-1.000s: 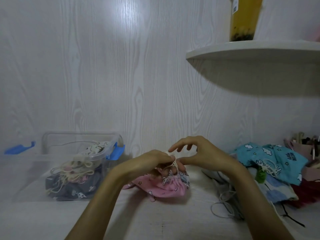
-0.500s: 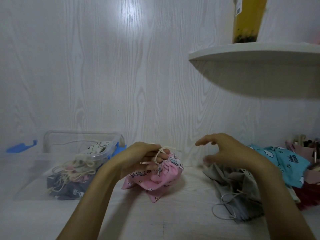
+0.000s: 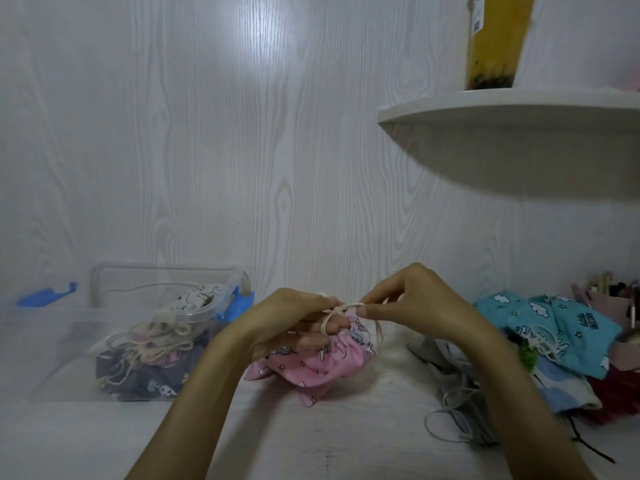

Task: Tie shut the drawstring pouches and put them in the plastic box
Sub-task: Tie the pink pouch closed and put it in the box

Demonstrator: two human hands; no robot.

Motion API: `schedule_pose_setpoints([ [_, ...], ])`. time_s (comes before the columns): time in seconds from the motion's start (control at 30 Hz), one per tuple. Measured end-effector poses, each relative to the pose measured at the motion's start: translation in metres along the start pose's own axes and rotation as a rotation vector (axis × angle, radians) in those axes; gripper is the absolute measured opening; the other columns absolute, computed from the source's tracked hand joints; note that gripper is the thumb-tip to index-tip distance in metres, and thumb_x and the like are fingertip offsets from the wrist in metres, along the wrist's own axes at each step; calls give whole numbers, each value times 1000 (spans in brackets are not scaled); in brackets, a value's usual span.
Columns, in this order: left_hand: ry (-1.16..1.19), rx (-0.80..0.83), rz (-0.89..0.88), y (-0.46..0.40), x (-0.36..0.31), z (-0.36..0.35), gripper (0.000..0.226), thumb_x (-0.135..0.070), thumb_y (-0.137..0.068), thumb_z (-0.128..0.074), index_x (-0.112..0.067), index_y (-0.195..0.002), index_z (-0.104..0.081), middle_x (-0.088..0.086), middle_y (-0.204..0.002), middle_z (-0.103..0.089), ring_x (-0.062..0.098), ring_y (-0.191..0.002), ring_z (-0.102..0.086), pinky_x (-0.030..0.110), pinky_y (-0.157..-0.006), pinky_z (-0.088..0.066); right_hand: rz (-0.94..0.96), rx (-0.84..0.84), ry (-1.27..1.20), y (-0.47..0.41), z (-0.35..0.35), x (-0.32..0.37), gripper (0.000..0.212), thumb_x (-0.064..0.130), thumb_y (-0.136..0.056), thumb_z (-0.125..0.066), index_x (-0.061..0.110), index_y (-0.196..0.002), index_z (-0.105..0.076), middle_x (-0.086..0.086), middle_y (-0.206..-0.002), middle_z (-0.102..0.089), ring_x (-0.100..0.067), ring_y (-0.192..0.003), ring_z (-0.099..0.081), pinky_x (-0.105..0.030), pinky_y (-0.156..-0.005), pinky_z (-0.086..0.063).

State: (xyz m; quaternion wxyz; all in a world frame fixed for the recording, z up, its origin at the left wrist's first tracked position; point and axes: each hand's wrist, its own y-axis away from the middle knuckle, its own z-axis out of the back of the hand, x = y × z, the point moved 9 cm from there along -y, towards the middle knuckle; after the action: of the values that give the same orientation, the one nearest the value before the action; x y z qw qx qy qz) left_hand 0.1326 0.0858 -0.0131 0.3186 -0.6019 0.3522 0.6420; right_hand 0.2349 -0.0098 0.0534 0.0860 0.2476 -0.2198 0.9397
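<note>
At the lower left of the frame the box [image 3: 166, 341] stood open on the table [image 3: 311, 438], already holding several tied pouches in a heap, so finished ones could go straight in; its lid seemed to lean behind it, blue clips showing. Just right of it, low in the middle, the left hand [image 3: 294, 323] gripped the gathered neck of the pink pouch [image 3: 322, 365], fingers curled round it with the cord [image 3: 341, 311] looped over one finger, probably to keep the mouth closed while the knot formed. The pouch rested on the table under that hand. The right hand [image 3: 412, 303] pinched the cord's free end between thumb and forefinger, level with the neck, likely to draw it through. At the lower right, untied pouches [image 3: 561, 334] lay piled within reach. A shelf [image 3: 502, 109] sat at the upper right.
</note>
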Motion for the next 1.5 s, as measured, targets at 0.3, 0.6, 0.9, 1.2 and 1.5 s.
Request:
schedule_pose_setpoints([
  [0.3, 106, -50, -46, 5, -8, 6, 21, -9, -77, -73, -2, -97, -74, 6, -71, -72, 6, -58, -66, 14, -54, -55, 19, 124, -80, 8, -5, 17, 18, 39, -86, -61, 28, -92, -74, 11, -84, -73, -4, -84, -65, -18, -79, -49],
  [0.6, -75, -131, -218, 10, -24, 13, 10, -6, -75, -71, -5, -84, -76, 10, -76, -65, 11, -66, -59, 14, -56, -46, 75, 84, -222, -4, -34, 15, 17, 28, -87, -64, 34, -103, -67, 11, -89, -63, -5, -74, -55, -18, -67, -48],
  [0.9, -159, -422, -402, 26, -44, 37, 18, 8, -70, -73, -10, -70, -73, 3, -61, -72, 9, -57, -67, 15, -57, -53, -31, -29, -225, -5, -26, 2, 5, 23, -76, -72, 21, -75, -76, 5, -77, -73, -4, -64, -57, -19, -65, -47],
  [1.2, -152, -233, -442, 26, -47, 27, 12, 2, -73, -73, -7, -80, -75, 18, -80, -73, 22, -72, -70, 27, -69, -56, 53, 76, -350, -6, -32, 14, 22, 30, -87, -64, 31, -109, -66, 16, -109, -66, -1, -95, -61, -17, -82, -48],
  [1.5, -170, -250, -538, 35, -58, 27, 21, 10, -70, -72, -11, -73, -75, 6, -71, -74, 12, -68, -71, 14, -65, -53, 54, 118, -522, -3, -34, 20, 9, 14, -81, -69, 6, -78, -72, 1, -66, -68, -5, -62, -62, -16, -64, -47],
])
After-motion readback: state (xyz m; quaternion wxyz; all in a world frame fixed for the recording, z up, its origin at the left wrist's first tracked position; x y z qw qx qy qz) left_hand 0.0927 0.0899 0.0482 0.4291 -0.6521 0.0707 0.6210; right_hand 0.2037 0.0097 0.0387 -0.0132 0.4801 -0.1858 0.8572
